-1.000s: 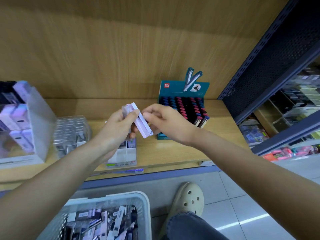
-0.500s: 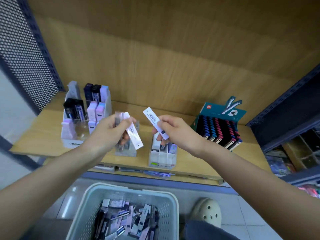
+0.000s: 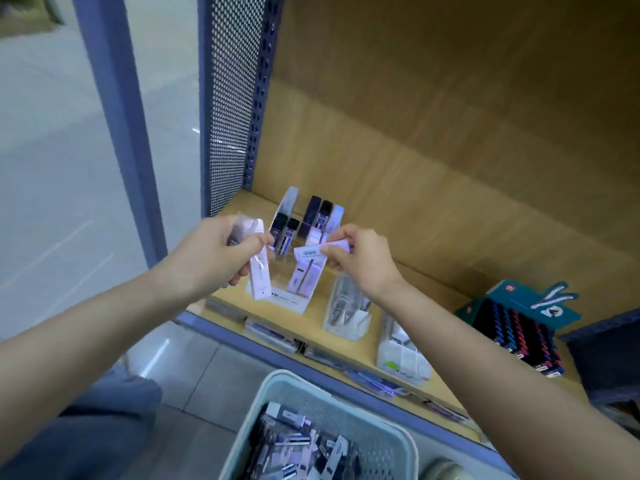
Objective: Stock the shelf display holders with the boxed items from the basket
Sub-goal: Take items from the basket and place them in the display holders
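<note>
My left hand (image 3: pixel 216 251) grips a few slim white and lilac boxes (image 3: pixel 259 271), the front one hanging down below my fingers. My right hand (image 3: pixel 360 258) pinches one slim lilac box (image 3: pixel 313 251) by its end, barcode side up, just above the clear tiered display holder (image 3: pixel 294 299) on the wooden shelf. That holder has dark and lilac boxes (image 3: pixel 320 214) standing in its back rows and one lilac box (image 3: pixel 304 277) in a front slot. The pale basket (image 3: pixel 377 431) at the bottom holds several mixed boxes (image 3: pixel 294 445).
Two more clear holders (image 3: pixel 346 310) (image 3: pixel 401 351) stand to the right on the shelf (image 3: pixel 446 379). A teal display of dark pens (image 3: pixel 519 327) sits at far right. A perforated blue upright (image 3: pixel 232 98) bounds the shelf on the left. My knee (image 3: pixel 104 410) is at lower left.
The view swung left, bringing the tiered holder under my hands. My right hand carried its single box leftward over that holder and turned it level; my left hand kept its boxes.
</note>
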Tool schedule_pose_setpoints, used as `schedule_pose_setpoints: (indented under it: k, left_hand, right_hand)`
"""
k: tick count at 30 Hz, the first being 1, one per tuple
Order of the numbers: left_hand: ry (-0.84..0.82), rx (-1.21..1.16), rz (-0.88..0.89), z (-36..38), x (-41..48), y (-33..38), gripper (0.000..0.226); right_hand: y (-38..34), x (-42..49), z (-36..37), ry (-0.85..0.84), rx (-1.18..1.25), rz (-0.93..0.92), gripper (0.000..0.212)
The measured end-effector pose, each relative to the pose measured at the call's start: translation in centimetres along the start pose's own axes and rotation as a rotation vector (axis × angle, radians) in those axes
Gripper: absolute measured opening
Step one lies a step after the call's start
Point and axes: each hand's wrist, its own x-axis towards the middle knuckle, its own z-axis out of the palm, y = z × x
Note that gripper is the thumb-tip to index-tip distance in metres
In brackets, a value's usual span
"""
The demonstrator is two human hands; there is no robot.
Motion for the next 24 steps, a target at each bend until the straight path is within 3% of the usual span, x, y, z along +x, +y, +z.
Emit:
schedule_pose_setpoints:
  k: [5,11,24]
  left_hand:
    - [0.040,-0.064,-0.071,-2.5,0.3,-1.0,0.018]
    - [0.036,-0.116,-0.103,-3.3,0.9,-1.2,0.021]
    - [0.069,-0.180,-0.110,-4.5,2.0,-0.9,0.017]
  right_hand:
    - [0.1,2.1,3.8,-0.080,-0.264,-0.006,0.023]
    - [-0.2,3.8,8.0,-0.075,-0.264,-0.017,0.012]
    - [-0.2,5.4,11.0,-0.126,-0.523,-0.213,0.023]
